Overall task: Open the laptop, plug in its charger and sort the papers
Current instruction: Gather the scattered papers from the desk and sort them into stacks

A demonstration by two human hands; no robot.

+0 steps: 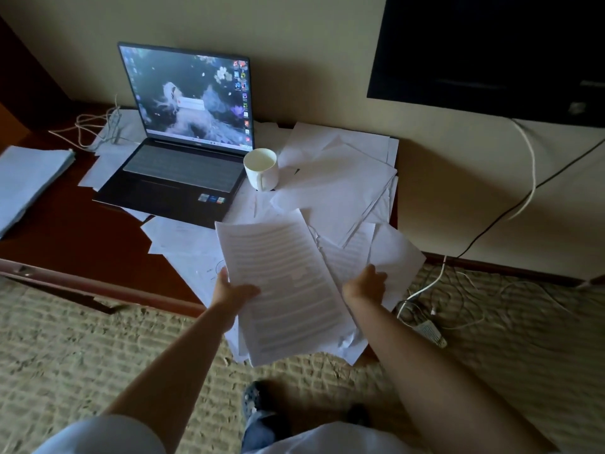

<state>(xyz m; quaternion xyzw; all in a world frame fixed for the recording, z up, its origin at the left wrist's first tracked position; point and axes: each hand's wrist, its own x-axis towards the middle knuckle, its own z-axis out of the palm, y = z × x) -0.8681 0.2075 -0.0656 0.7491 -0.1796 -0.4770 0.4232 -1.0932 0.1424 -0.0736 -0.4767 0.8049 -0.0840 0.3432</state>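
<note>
Papers (288,290), printed sheets, lifted in a sheaf over the near edge of the desk (82,237), most likely to be squared up and sorted. Left hand (234,291) gripping the sheaf's left edge, thumb on top, fingers hidden beneath. Right hand (366,285) on the looser sheets at the right, fingers curled at their edge; whether pinching or only resting, cannot tell. Long axis of the top sheet running from near right to far left, text lines across it, far end aimed toward the laptop (183,152). Beyond, more loose papers strewn flat around a white mug (262,168). Farther still, laptop already open, screen lit, facing the person. Neater stack (29,181) at far left, perhaps the sorted pile. Cables (98,126) left of the laptop; whether plugged in, cannot tell.
</note>
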